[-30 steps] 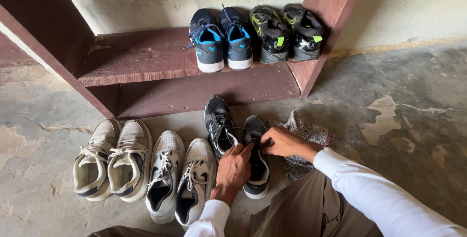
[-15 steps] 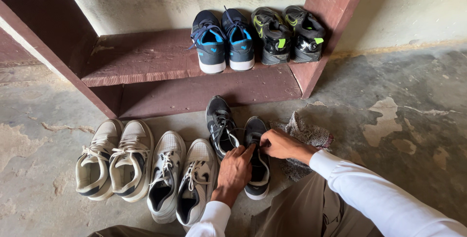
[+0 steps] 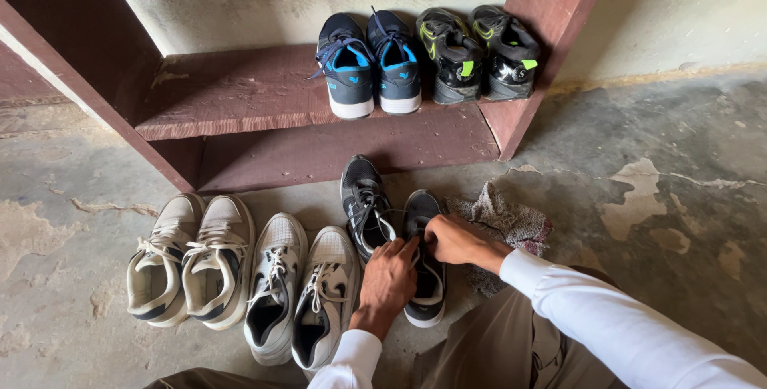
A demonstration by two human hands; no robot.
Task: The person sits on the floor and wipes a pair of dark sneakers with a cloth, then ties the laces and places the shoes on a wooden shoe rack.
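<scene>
— Where is the black shoe (image 3: pixel 422 257)?

— On the concrete floor (image 3: pixel 655 197), just in front of the maroon shelf (image 3: pixel 240 93), its partner (image 3: pixel 363 205) touching it on the left and a grey rag (image 3: pixel 507 225) on the right.

— And the hands?

— The left hand (image 3: pixel 389 277) presses its fingers together against the tongue; the right hand (image 3: pixel 455 239) pinches the laces. Since a second ago both have crept slightly toward the shelf, suggesting the lacing is advancing.

— Anything else?

— Two pale pairs (image 3: pixel 240 273) lie left of the shoe; two dark pairs (image 3: pixel 427 57) sit on the shelf.

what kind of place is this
Probably a home entryway or storage corner where shoes are kept: a low dark-red wooden shoe rack stands against a plastered wall holding sneakers, more pairs line the worn, cracked concrete floor, and a rag lies nearby.
</scene>
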